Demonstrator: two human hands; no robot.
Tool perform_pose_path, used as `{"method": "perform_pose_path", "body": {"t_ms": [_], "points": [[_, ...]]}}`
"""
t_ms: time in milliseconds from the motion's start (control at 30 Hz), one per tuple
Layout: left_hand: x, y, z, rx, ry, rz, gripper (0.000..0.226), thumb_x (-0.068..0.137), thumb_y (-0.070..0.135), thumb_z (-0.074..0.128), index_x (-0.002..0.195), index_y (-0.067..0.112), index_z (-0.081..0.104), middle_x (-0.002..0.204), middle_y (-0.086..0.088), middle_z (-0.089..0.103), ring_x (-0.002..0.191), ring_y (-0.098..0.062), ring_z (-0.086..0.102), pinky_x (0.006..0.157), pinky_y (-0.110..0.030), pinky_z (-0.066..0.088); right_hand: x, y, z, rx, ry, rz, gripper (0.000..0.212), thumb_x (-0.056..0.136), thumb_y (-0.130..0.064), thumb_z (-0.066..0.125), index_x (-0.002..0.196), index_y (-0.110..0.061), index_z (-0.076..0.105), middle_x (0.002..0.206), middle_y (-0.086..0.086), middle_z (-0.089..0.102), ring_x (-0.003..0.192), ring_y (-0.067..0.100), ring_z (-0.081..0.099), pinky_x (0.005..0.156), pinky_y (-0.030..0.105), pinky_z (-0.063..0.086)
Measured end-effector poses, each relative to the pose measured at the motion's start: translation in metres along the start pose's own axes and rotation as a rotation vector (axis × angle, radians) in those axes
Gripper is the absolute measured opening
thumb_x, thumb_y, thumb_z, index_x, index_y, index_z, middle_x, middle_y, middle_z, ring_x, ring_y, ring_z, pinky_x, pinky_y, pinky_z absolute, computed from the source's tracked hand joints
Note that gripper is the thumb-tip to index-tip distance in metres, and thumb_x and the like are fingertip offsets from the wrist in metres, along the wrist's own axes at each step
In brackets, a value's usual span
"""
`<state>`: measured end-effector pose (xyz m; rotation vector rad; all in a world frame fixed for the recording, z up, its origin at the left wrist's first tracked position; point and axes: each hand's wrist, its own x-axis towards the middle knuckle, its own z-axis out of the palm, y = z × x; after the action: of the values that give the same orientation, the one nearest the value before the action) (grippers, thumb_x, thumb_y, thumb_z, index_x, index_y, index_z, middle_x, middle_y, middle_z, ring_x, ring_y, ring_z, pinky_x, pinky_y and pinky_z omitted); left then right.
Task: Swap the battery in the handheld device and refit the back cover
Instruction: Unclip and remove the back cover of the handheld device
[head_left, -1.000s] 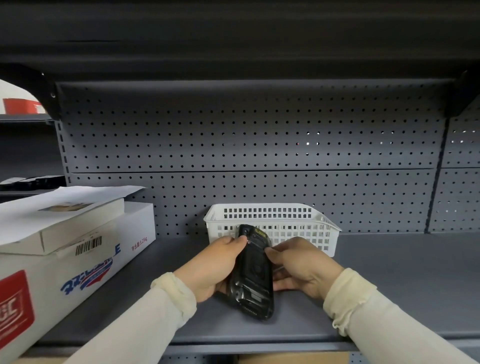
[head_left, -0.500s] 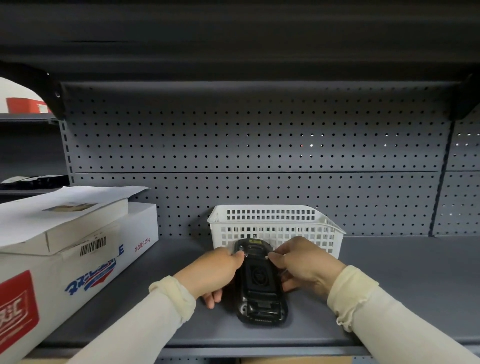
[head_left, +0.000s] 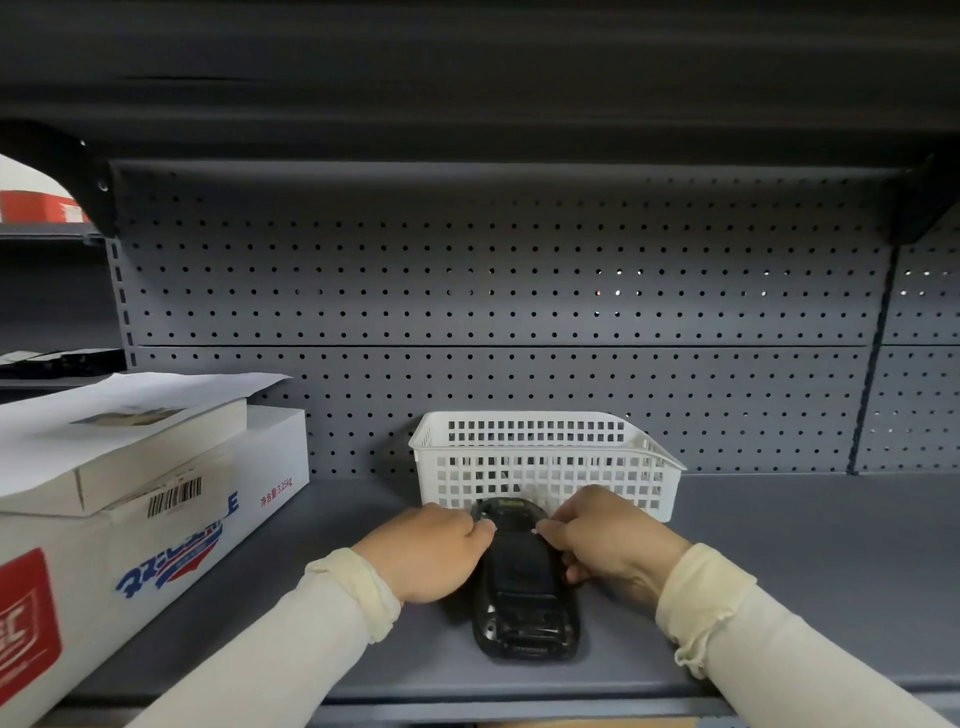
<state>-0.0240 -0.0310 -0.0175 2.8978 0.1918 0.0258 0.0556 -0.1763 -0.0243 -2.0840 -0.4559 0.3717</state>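
- Handheld device (head_left: 522, 587) lies back-up and flat on the grey shelf (head_left: 779, 571), its far end just before the white basket (head_left: 540, 457).
- My left hand (head_left: 431, 556) and right hand (head_left: 608, 545) flank its upper end; fingers (head_left: 480, 527) curled closed, pinching the sides.
- Cover state: can't tell.
- Judgement: rigid, glossy shell, likely slippery with some heft. Grip at the side edges near the top; press evenly, don't pry.
- Cardboard boxes (head_left: 130, 509) well apart, left.

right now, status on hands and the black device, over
Left hand and right hand pinch black handheld device near its top. Device flat on grey shelf. White plastic basket close behind.
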Motion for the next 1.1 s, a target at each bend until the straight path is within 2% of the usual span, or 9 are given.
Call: {"method": "perform_pose_path", "body": {"t_ms": [67, 133, 267, 400, 700, 800, 900, 1000, 1100], "points": [[0.002, -0.004, -0.001, 0.006, -0.024, 0.008, 0.049, 0.098, 0.039, 0.019, 0.083, 0.005, 0.051, 0.079, -0.015, 0.050, 0.060, -0.015, 0.044, 0.056, -0.026, 0.034, 0.001, 0.000, 0.000, -0.005, 0.005, -0.005, 0.026, 0.089, -0.014, 0.052, 0.094, 0.008, 0.063, 0.061, 0.008, 0.051, 0.044, 0.014, 0.047, 0.050, 0.023, 0.042], [0.004, -0.006, -0.001, 0.021, -0.047, 0.014, 0.052, 0.098, 0.040, 0.019, 0.092, 0.003, 0.054, 0.079, -0.014, 0.048, 0.056, -0.009, 0.038, 0.053, -0.024, 0.030, 0.000, -0.001, 0.000, -0.032, 0.007, -0.015, 0.022, 0.090, -0.016, 0.052, 0.091, 0.003, 0.063, 0.063, 0.009, 0.052, 0.044, 0.014, 0.048, 0.052, 0.024, 0.042], [0.008, -0.010, 0.000, 0.013, -0.039, 0.054, 0.044, 0.097, 0.043, 0.021, 0.067, 0.015, 0.038, 0.065, 0.000, 0.041, 0.055, -0.011, 0.037, 0.052, -0.024, 0.031, 0.000, -0.001, -0.002, -0.034, -0.007, -0.020, 0.030, 0.089, -0.017, 0.053, 0.097, 0.011, 0.062, 0.066, 0.010, 0.055, 0.044, 0.013, 0.049, 0.049, 0.021, 0.045], [0.010, -0.020, 0.002, -0.074, 0.018, 0.111, 0.042, 0.097, 0.039, 0.028, 0.060, 0.018, 0.030, 0.063, 0.004, 0.038, 0.058, -0.010, 0.032, 0.056, -0.025, 0.029, 0.000, 0.001, -0.007, 0.053, -0.061, 0.000, 0.030, 0.088, -0.015, 0.057, 0.103, 0.011, 0.061, 0.059, 0.009, 0.052, 0.040, 0.013, 0.049, 0.041, 0.017, 0.046], [0.013, -0.027, 0.000, -0.042, 0.064, 0.184, 0.035, 0.096, 0.038, 0.034, 0.075, 0.011, 0.042, 0.066, 0.006, 0.045, 0.052, -0.008, 0.038, 0.049, -0.021, 0.033, 0.007, -0.002, -0.012, -0.155, -0.038, -0.099, 0.027, 0.088, -0.017, 0.057, 0.098, 0.008, 0.065, 0.065, 0.010, 0.061, 0.056, 0.018, 0.060, 0.060, 0.024, 0.057], [0.017, -0.030, -0.001, 0.000, 0.075, 0.193, 0.035, 0.096, 0.038, 0.034, 0.074, 0.013, 0.042, 0.073, 0.000, 0.052, 0.063, -0.015, 0.044, 0.063, -0.031, 0.040, 0.009, -0.002, -0.014, -0.260, -0.017, -0.161, 0.024, 0.087, -0.016, 0.059, 0.095, 0.006, 0.066, 0.062, 0.008, 0.062, 0.050, 0.014, 0.059, 0.059, 0.022, 0.056], [0.019, -0.033, -0.001, 0.028, 0.091, 0.200, 0.030, 0.095, 0.040, 0.036, 0.076, 0.017, 0.044, 0.080, -0.005, 0.059, 0.070, -0.019, 0.049, 0.067, -0.035, 0.044, 0.010, -0.002, -0.016, -0.350, 0.011, -0.255, 0.017, 0.085, -0.015, 0.061, 0.089, 0.000, 0.068, 0.067, 0.006, 0.064, 0.055, 0.014, 0.061, 0.057, 0.017, 0.053], [0.021, -0.032, -0.003, 0.053, 0.122, 0.218, 0.023, 0.094, 0.040, 0.040, 0.080, 0.023, 0.044, 0.077, 0.002, 0.058, 0.070, -0.018, 0.051, 0.063, -0.032, 0.041, 0.009, -0.002, -0.018, -0.443, 0.049, -0.351, 0.010, 0.083, -0.017, 0.063, 0.083, -0.010, 0.071, 0.072, 0.003, 0.065, 0.069, 0.017, 0.063, 0.070, 0.025, 0.053], [0.021, -0.029, -0.006, 0.081, 0.168, 0.248, 0.021, 0.093, 0.038, 0.044, 0.088, 0.020, 0.054, 0.080, 0.010, 0.053, 0.062, -0.007, 0.048, 0.065, -0.026, 0.040, 0.007, -0.005, -0.020, -0.507, 0.059, -0.437, 0.013, 0.083, -0.019, 0.063, 0.085, -0.011, 0.073, 0.062, -0.009, 0.056, 0.060, 0.005, 0.053, 0.061, 0.015, 0.042]]}}
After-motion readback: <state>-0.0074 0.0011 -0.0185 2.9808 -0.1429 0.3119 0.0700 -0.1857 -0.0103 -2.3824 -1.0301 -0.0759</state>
